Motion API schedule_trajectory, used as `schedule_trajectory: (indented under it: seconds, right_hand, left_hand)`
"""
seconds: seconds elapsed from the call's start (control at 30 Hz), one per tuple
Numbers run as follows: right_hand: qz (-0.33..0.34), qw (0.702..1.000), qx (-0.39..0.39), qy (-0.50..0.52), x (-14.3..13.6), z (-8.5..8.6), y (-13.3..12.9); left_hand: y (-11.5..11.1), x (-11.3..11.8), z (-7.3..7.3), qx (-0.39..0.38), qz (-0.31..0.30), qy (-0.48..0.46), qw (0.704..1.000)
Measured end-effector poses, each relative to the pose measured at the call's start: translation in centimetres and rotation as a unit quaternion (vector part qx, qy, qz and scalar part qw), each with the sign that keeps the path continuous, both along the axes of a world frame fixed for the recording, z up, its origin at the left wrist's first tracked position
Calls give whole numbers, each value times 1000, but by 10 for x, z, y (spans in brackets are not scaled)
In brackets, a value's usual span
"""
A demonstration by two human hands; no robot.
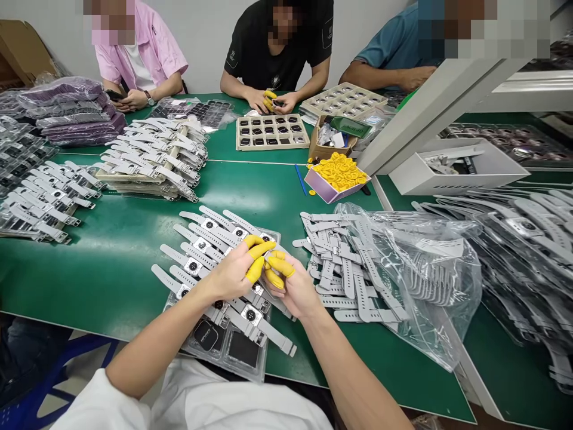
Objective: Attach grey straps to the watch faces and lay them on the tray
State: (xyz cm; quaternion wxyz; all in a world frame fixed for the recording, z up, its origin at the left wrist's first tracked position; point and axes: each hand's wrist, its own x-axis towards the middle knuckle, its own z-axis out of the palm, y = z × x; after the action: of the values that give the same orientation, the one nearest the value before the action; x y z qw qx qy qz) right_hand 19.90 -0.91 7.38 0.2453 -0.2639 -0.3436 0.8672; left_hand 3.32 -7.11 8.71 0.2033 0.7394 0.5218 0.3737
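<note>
My left hand and my right hand meet over a clear plastic tray, with yellow finger cots on their fingertips. Pinched between them is a small silver-grey part, seemingly a smartwatch, mostly covered by my fingers. Below and around the hands, several smartwatches with grey straps lie in slanted rows across the tray, sensor backs up. Two tray pockets nearest me hold dark square pieces. To the right of my right hand is a heap of loose grey watch straps.
A clear plastic bag of straps lies right of the heap. Stacked trays of watches stand at left. Ahead are a box of yellow finger cots, a blue stick and a beige tray. Three people sit opposite.
</note>
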Motion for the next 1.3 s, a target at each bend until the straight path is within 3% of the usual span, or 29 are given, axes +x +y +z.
schedule_trajectory:
  seconds: [0.17,0.37,0.5,0.63,0.77,0.87,0.93,1.0,1.03,1.1,1.13,1.2,1.3]
  right_hand:
    - [20,999,0,-28,1,-1,3]
    - [21,1000,15,-5,0,2,2]
    - [-8,992,120,-28,3,4,5]
    - [24,951,286,-112,16,8,17]
    - [100,900,381,-185,28,13,25]
    - [130,878,405,-218,37,15,32]
    - [85,864,424,-258,49,14,44]
    - [-4,814,468,-344,69,9,61]
    - [-55,763,502,-403,81,5,71]
    - [-70,658,560,-498,106,-6,90]
    - [-64,624,561,-540,118,-12,98]
    - [-19,599,545,-587,136,-24,107]
    - [26,601,519,-607,146,-33,109]
  left_hand:
    - [0,-1,0,1,11,88,996]
    - [1,-4,4,-12,-15,0,1000]
    - [1,-10,9,-8,-19,5,1000]
    - [-3,-30,29,-17,69,97,993]
    - [-9,-55,56,-106,153,274,944]
    - [-16,-67,67,-117,140,366,913]
    - [-24,-72,73,-97,119,372,916]
    - [-34,-75,77,-83,111,347,927]
    - [-41,-75,80,-86,108,330,934]
    - [-55,-68,83,-107,85,296,945]
    - [-61,-62,84,-124,65,284,949]
    - [-75,-45,83,-164,12,278,946]
    - [-93,-15,72,-240,-72,305,919]
